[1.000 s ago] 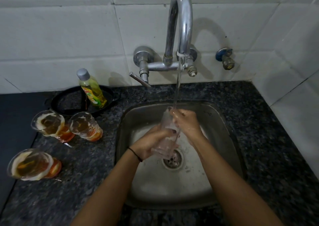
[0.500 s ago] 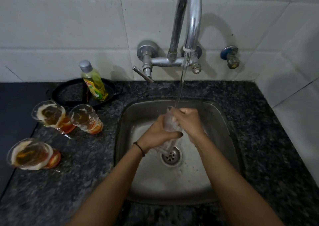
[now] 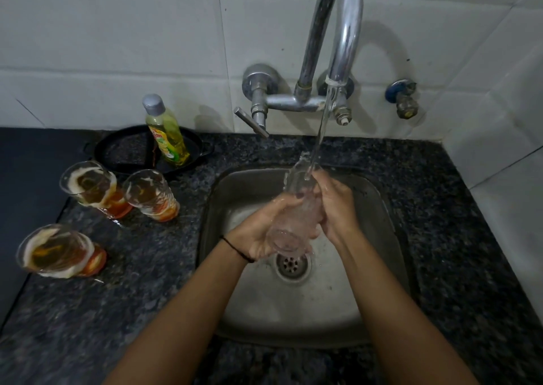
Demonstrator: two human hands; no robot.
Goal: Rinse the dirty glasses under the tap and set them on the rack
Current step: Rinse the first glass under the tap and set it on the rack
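Over the sink, clear glass sits tilted under the tap stream. Left hand grip wrapped round its lower body, right hand grip curled on the upper side. Three dirty glasses stand on the worktop, left of the sink. Soap bottle behind them.

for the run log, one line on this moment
step: rinse; glass under tap, over sink; left hand grips it; right hand grips it; three dirty glasses wait
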